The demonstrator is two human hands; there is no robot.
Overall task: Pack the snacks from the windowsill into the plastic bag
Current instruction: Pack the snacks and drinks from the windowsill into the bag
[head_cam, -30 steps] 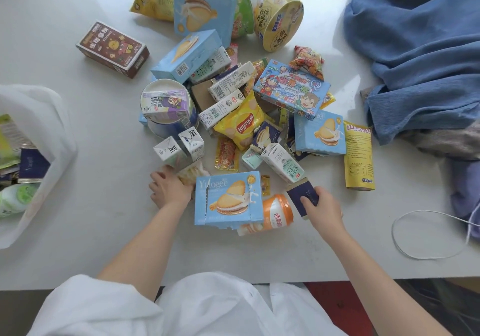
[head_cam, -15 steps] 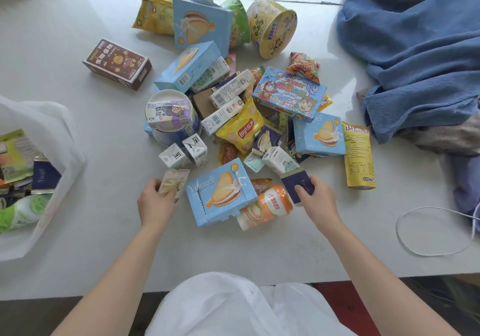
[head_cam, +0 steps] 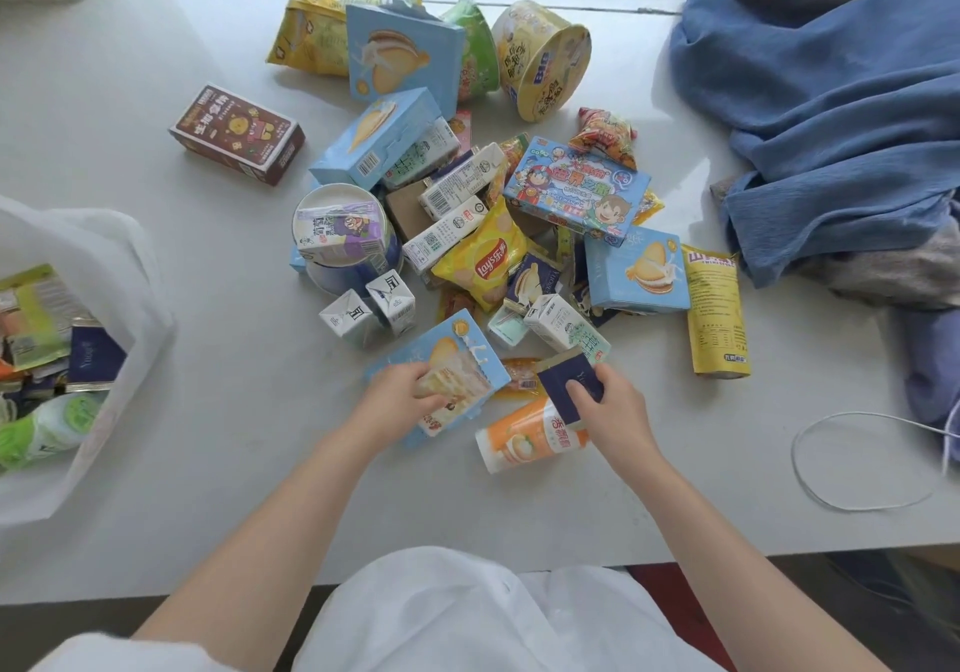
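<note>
- White and matte, the windowsill (head_cam: 156,151) runs under a window, with a heap of snacks across its middle.
- Left hand (head_cam: 395,406) pinches a small pale wrapped snack (head_cam: 457,385) with curled fingers, right over the near blue biscuit box (head_cam: 447,354), which lies flat with its long axis slanting from near-left to far-right.
- Right hand (head_cam: 618,411) grips a small navy packet (head_cam: 566,385), thumb on its face; the flat foil packet tilts up and away from the person.
- Just beneath the right hand lies an orange-and-white bottle (head_cam: 530,437) on its side, long axis running left to right, slightly slanted.
- Beyond them: two small white cartons (head_cam: 369,307), a glossy yellow crisp bag (head_cam: 483,260), a round tub (head_cam: 343,234) under a purple carton, cardboard boxes and a yellow cup (head_cam: 540,58) tipped on its side.
- Far left, the translucent white plastic bag (head_cam: 130,281) gapes open, well apart from both hands, with packets already inside.
- Crumpled blue cloth (head_cam: 831,115) sits at the right.
</note>
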